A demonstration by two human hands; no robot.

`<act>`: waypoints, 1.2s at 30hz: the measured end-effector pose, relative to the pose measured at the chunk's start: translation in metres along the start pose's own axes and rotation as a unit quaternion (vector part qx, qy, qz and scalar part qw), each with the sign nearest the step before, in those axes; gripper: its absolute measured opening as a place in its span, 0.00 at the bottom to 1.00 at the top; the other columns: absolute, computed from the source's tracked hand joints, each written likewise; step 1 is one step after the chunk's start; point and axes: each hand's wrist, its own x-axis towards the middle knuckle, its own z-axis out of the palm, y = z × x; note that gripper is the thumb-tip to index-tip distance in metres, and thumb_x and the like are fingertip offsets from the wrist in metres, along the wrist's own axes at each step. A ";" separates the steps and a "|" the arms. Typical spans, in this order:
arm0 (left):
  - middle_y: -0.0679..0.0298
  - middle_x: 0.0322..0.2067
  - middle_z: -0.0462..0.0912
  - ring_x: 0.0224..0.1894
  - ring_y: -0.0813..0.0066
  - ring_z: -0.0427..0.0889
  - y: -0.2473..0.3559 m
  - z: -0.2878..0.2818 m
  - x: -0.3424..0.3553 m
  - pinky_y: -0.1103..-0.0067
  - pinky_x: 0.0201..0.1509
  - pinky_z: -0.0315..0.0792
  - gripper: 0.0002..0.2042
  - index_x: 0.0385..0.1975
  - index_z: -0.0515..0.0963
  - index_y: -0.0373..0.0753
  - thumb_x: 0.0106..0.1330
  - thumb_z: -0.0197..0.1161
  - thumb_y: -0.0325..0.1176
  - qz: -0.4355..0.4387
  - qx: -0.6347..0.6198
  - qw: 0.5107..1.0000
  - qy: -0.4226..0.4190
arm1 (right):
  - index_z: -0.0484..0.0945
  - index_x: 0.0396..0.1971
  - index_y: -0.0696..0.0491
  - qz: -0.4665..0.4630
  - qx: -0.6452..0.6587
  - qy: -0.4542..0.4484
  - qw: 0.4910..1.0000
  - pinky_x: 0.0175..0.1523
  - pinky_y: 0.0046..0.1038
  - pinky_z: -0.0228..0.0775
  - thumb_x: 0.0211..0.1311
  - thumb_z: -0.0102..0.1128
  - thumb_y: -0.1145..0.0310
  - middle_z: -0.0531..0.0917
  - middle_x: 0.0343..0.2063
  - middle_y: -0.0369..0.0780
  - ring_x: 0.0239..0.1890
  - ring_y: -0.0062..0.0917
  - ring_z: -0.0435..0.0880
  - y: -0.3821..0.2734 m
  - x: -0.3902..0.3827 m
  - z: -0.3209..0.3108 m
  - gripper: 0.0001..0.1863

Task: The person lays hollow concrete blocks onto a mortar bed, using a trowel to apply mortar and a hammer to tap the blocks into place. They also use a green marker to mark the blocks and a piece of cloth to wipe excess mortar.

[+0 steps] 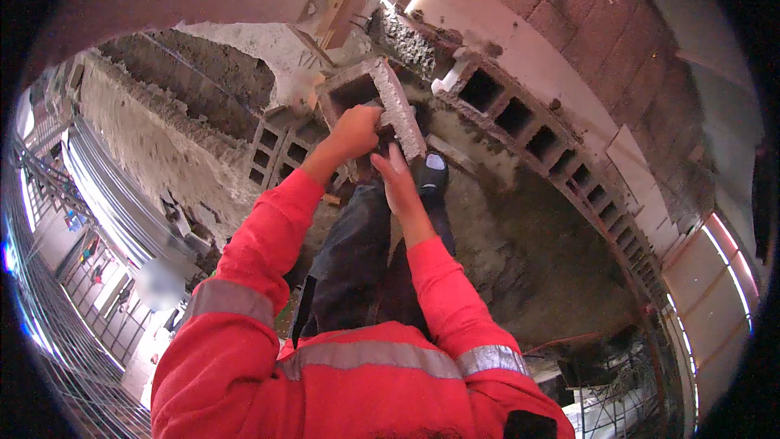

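A grey concrete block with a rough pale edge is tilted in front of me, above my dark trousers and shoe. My left hand grips it near the middle, fingers curled over an inner part. Just below and to the right, my right hand is at the block's lower edge, its thumb raised; the fingertips are partly hidden by the block and hand, so what they grip is unclear.
A curved row of hollow blocks runs along a pale wall on the right. More blocks lie left of the held one, beside a rough trench edge. Metal bars are at the far left.
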 end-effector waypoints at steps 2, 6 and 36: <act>0.47 0.27 0.79 0.35 0.46 0.79 -0.008 0.009 0.015 0.59 0.39 0.73 0.08 0.25 0.75 0.34 0.43 0.58 0.23 0.003 0.007 1.000 0.003 | 0.50 0.62 0.70 -0.006 -0.023 0.070 0.997 0.67 0.24 0.43 0.57 0.59 0.55 0.56 0.65 0.47 0.67 0.28 0.53 0.015 0.025 -0.006 0.44; 0.46 0.27 0.79 0.35 0.46 0.79 -0.030 0.023 0.045 0.60 0.39 0.73 0.07 0.24 0.75 0.32 0.42 0.60 0.24 -0.006 0.030 0.999 0.017 | 0.44 0.64 0.71 -0.012 -0.040 0.158 0.987 0.69 0.25 0.38 0.58 0.58 0.55 0.52 0.66 0.51 0.69 0.31 0.50 0.029 0.054 -0.015 0.47; 0.46 0.31 0.80 0.38 0.44 0.78 -0.066 0.031 0.132 0.59 0.41 0.72 0.14 0.36 0.74 0.34 0.50 0.61 0.33 0.006 -0.019 0.997 0.071 | 0.53 0.60 0.73 0.019 -0.103 0.215 0.971 0.66 0.28 0.48 0.60 0.57 0.49 0.61 0.62 0.50 0.64 0.31 0.60 -0.022 0.171 -0.017 0.44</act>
